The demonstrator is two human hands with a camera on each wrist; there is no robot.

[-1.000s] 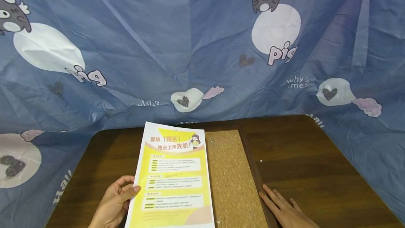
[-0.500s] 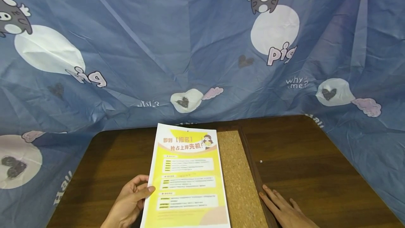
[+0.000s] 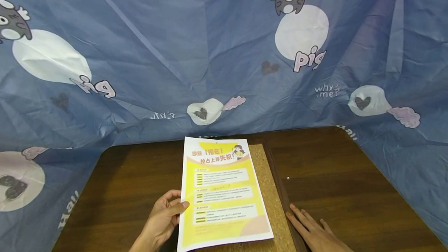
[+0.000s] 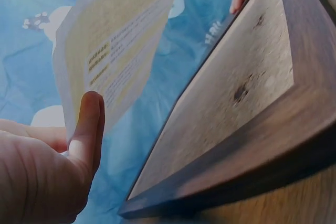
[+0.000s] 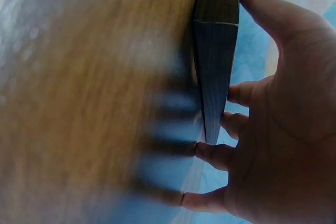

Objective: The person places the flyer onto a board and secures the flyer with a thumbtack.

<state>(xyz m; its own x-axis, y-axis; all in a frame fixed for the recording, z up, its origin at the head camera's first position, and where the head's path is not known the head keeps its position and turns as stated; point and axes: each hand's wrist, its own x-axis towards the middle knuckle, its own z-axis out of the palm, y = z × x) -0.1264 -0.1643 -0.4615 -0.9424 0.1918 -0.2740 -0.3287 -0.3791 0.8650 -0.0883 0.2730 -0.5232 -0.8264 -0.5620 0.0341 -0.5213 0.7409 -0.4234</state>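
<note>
A yellow-and-white printed poster (image 3: pixel 220 197) hangs over the cork board (image 3: pixel 267 178), covering most of it in the head view. My left hand (image 3: pixel 164 217) pinches the sheet's left edge, thumb (image 4: pixel 89 119) on the printed face and fingers behind. In the left wrist view the poster is lifted off the board, its paper slightly curved. The board has a dark wooden frame (image 3: pixel 278 174). My right hand (image 3: pixel 311 228) lies along the frame's right side, fingers extended and spread; in the right wrist view some fingertips touch the frame's side (image 5: pixel 215 72) and others the table.
The dark brown wooden table (image 3: pixel 350 174) carries the board near its middle. A tiny white bit (image 3: pixel 288 178) lies right of the frame. Behind the table hangs a blue cartoon-pig curtain (image 3: pixel 224 49). Small dark pits (image 4: pixel 241 92) mark the cork surface.
My left hand has carried the poster to the right, so it now covers more of the cork. Its bottom edge has come into view. My right hand has stayed at the frame.
</note>
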